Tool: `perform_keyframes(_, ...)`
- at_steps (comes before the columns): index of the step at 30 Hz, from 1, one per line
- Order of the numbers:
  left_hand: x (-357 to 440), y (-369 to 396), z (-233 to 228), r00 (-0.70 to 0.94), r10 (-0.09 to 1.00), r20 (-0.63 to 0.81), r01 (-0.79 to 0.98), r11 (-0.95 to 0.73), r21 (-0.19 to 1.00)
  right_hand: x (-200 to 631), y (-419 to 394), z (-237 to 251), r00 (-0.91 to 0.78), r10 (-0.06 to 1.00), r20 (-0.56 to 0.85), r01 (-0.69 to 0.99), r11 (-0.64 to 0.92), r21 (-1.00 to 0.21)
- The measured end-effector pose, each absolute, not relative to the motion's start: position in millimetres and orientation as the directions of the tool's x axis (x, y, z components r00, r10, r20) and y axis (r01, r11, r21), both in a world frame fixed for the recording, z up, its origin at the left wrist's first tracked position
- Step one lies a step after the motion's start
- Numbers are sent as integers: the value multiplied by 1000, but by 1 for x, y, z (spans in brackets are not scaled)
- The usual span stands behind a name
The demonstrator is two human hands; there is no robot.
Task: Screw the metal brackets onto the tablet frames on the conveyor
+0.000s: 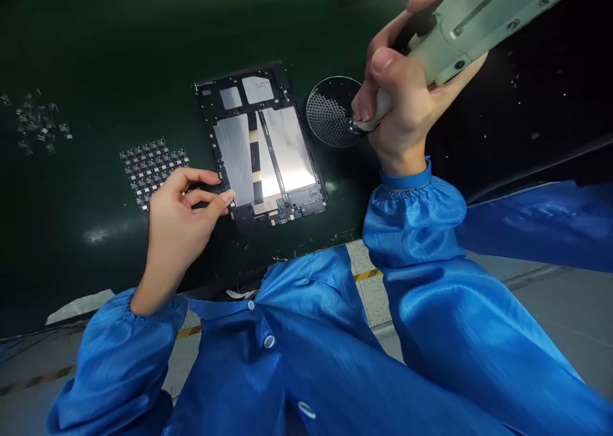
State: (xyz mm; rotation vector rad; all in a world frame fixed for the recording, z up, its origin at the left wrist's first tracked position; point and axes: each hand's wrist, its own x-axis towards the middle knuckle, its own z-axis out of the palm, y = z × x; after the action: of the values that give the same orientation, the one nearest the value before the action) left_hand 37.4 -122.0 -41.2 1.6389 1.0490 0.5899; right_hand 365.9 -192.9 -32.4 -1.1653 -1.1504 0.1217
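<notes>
Dark green matting [96, 232] carries an opened tablet chassis [261, 142] at its centre. The chassis's lower left corner is touched by the left hand [179, 216], fingertips drawn together. A grey-green power screwdriver [460, 27] is gripped by the right hand [407, 97], fingers wrapped around it, above a round perforated dish [330, 110]. A small-parts tray [151, 168] lies left of the chassis.
</notes>
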Motion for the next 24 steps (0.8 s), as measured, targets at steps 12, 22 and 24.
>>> perform_keyframes(12, 35, -124, -43, 512, 854, -93, 344, -105, 933, 363, -194, -34, 454, 560, 693, 257, 663, -704)
perform_keyframes(22, 38, -126, -49, 515, 854, -73, 253, -70, 965, 372, -173, -57, 483, 419, 769, 349, 714, -607)
perform_keyframes(24, 38, -125, -51, 531, 842, -93, 264, -60, 963, 376, -173, -59, 504, 407, 762, 353, 708, -612)
